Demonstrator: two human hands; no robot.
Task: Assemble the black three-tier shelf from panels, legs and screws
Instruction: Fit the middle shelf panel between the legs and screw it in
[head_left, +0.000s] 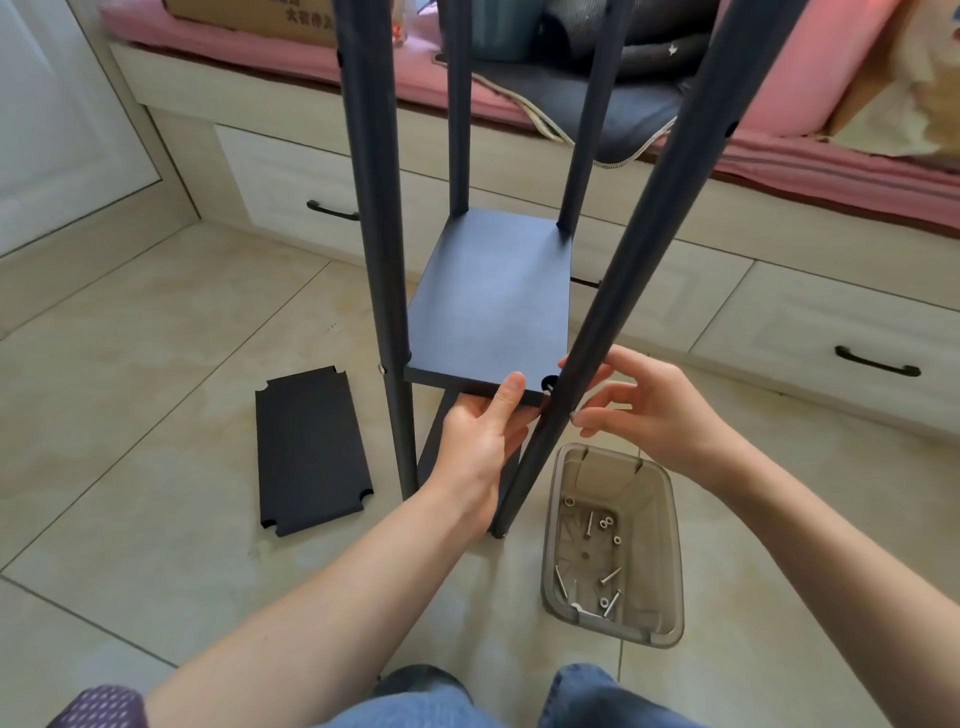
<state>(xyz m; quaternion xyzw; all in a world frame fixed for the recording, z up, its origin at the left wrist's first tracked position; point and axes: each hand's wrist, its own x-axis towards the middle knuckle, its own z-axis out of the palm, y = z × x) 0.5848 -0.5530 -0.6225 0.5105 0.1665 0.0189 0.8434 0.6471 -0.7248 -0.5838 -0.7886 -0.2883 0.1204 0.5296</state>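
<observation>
Shelf frame (488, 291) stands on tiled floor (156, 322) w/ four dark legs up; one panel sits mid-height btwn them. Left hand (480, 447) grips that panel's near edge, thumb on top, fingers under. Right hand (644, 410) at near-right leg (623, 270), fingers curled, pinching a small screw (573, 414) against the leg just below panel corner. Spare panel (311, 449) lies flat on floor to the left. Clear plastic bin (613, 545) near right of leg foot holds loose screws & washers.
</observation>
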